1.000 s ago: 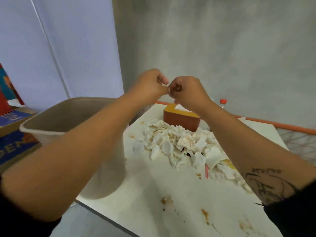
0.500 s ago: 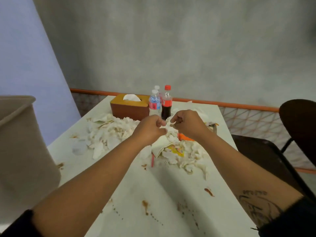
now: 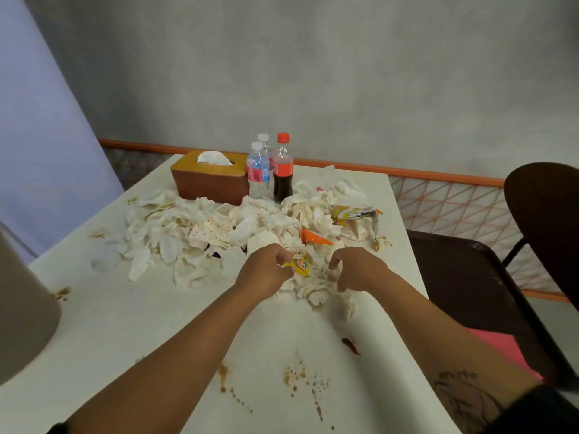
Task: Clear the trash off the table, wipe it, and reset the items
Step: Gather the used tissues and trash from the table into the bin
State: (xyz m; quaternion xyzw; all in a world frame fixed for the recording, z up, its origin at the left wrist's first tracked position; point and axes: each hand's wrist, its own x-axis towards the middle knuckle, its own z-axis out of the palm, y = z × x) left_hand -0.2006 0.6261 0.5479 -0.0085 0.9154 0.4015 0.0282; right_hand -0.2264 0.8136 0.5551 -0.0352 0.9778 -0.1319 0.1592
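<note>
A heap of crumpled white tissues (image 3: 200, 239) and wrappers covers the middle of the white table (image 3: 131, 327). My left hand (image 3: 266, 270) is closed on a small yellow sachet (image 3: 301, 267) at the heap's near edge. A little to its right, my right hand (image 3: 354, 269) rests on the tissues with fingers curled down into them; I cannot tell whether it grips any. An orange wrapper (image 3: 313, 238) lies just beyond both hands.
A brown tissue box (image 3: 210, 180), two water bottles (image 3: 258, 173) and a cola bottle (image 3: 282, 169) stand at the table's far side. A beige bin (image 3: 22, 314) is at the left edge. A dark chair (image 3: 488, 277) stands on the right. Sauce stains (image 3: 351, 345) spot the near tabletop.
The view swung right from the bin to the table. Both hands came down from chest height onto the heap and parted; my left hand now holds the yellow sachet.
</note>
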